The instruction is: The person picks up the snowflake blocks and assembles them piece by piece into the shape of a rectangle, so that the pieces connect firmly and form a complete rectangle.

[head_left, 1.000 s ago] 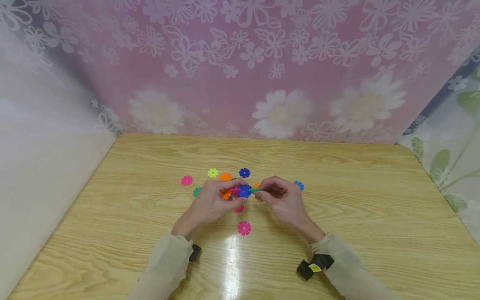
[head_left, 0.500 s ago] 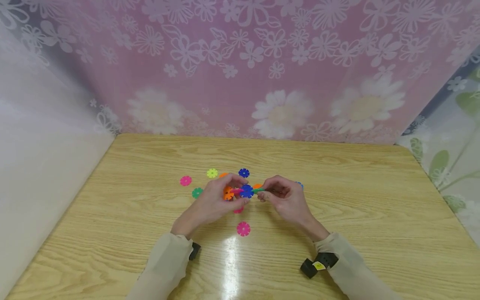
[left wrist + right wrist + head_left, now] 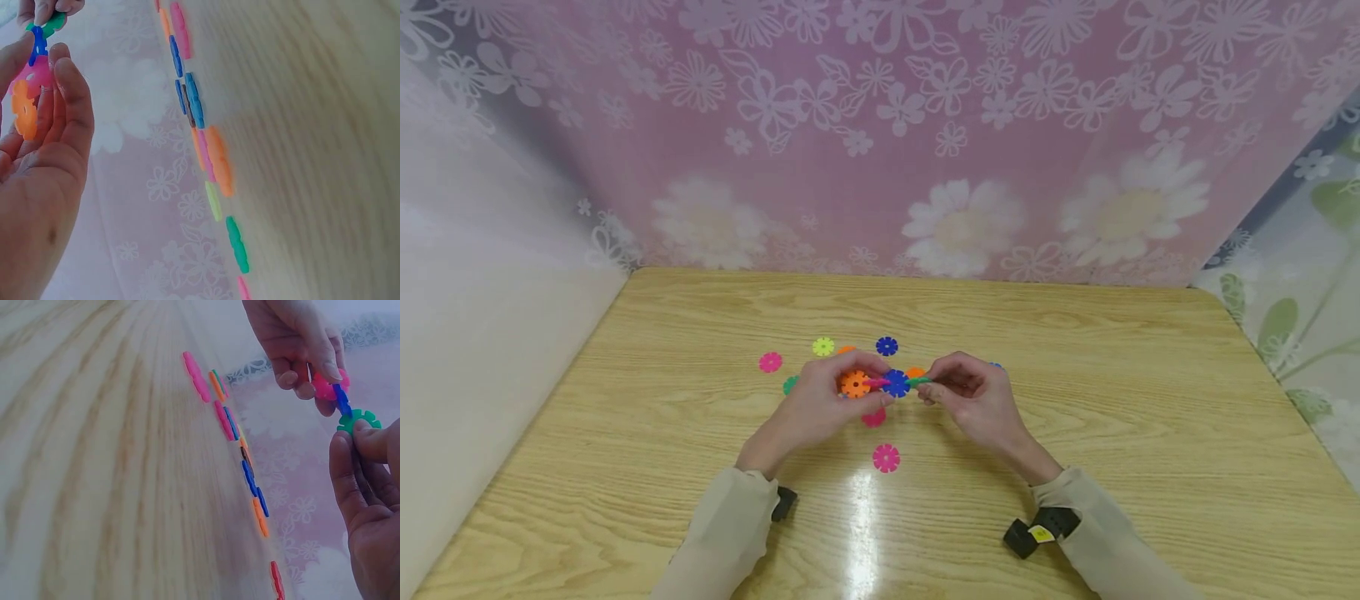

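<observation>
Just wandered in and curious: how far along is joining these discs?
Done: an orange disc, a pink disc and a blue disc look joined. In hand: the left hand holds that chain; the right hand pinches a green disc at the blue one's edge, seating unclear. Probably remaining: loose discs on the table.

The head camera looks forward and steeply down from above and on the person's side of the blue disc, farthest off, taking in most of the table and the curtain beyond the disc. The left wrist camera sits nearer, low on the disc's left, rolled sideways, with the left hand before the disc. The right wrist camera looks from the disc's right, rolled the other way, the right hand nearer than the disc. Both wrist views share the disc, both hands and the loose discs edge-on.
</observation>
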